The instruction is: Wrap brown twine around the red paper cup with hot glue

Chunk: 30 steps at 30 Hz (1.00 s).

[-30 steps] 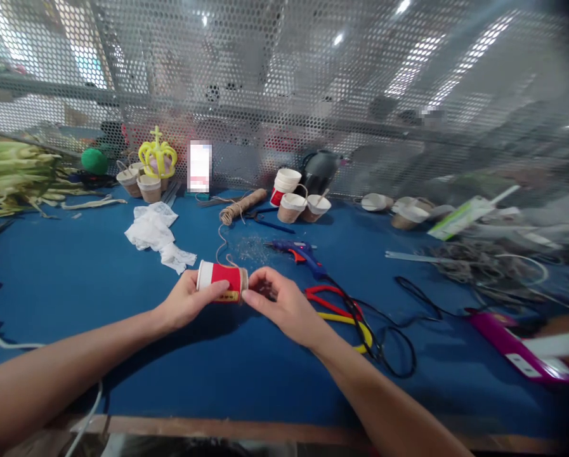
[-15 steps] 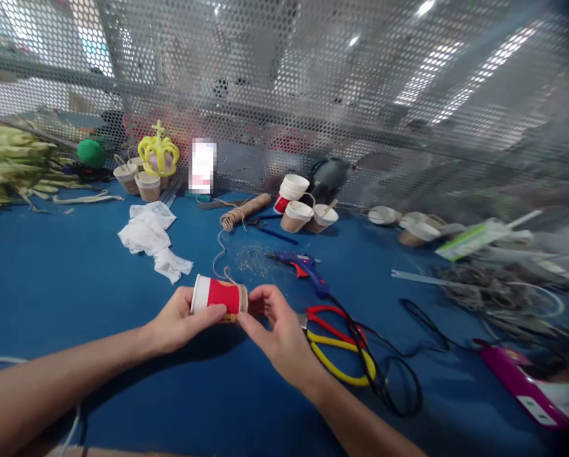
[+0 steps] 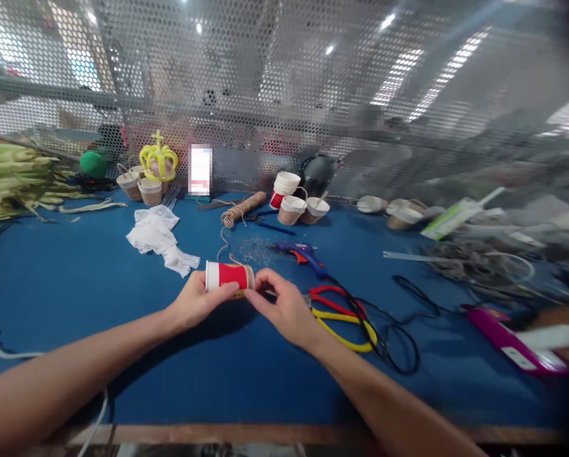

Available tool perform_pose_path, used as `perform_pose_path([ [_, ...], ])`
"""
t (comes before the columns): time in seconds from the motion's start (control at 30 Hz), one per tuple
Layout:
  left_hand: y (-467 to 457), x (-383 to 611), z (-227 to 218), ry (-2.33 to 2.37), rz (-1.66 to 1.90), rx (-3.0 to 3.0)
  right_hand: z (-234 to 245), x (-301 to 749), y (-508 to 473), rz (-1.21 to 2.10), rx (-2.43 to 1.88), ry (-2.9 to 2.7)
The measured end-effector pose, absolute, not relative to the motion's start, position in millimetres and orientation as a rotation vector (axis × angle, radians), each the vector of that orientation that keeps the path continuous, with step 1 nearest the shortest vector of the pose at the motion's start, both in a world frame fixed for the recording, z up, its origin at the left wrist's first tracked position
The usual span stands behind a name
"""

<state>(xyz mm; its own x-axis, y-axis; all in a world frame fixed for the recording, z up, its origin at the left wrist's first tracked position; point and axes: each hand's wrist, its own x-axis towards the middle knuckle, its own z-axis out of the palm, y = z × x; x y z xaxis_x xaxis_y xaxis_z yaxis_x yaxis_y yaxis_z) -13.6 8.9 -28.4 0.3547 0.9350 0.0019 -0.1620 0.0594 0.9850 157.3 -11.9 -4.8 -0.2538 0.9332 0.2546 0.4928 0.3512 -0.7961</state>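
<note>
A red and white paper cup (image 3: 231,277) lies on its side above the table, its white rim toward the left. Brown twine (image 3: 250,278) is wound round its narrow end. My left hand (image 3: 202,297) grips the cup with the thumb along its near side. At the narrow end, my right hand (image 3: 279,304) has its thumb and curled fingers against the twine-wrapped base; the fingertips are partly hidden. From the cup a loose strand runs back to a roll of twine (image 3: 244,209). To the right of the cup lies a blue glue gun (image 3: 303,252).
Red-and-yellow-handled scissors (image 3: 344,329) and a black cable (image 3: 410,343) lie right of my hand. White cloth (image 3: 158,235) lies back left. Several twine-wrapped cups (image 3: 292,211) stand near the perforated metal screen (image 3: 246,114). A purple power strip (image 3: 500,336) sits at right.
The view has shifted, showing the table's front edge. Both hands keep the cup between them; it now appears slightly higher and further right, and my right fingers look more curled.
</note>
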Motion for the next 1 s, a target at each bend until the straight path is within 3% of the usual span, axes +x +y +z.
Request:
perform_pose_path([
  [0.87, -8, -13, -18, 0.78, 1.063, 1.109, -6, 157, -28, 0.642, -1.156, -1.962],
  [1.0, -8, -13, -22, 0.809, 1.037, 1.208, -3, 160, -26, 0.457, -1.144, -1.828],
])
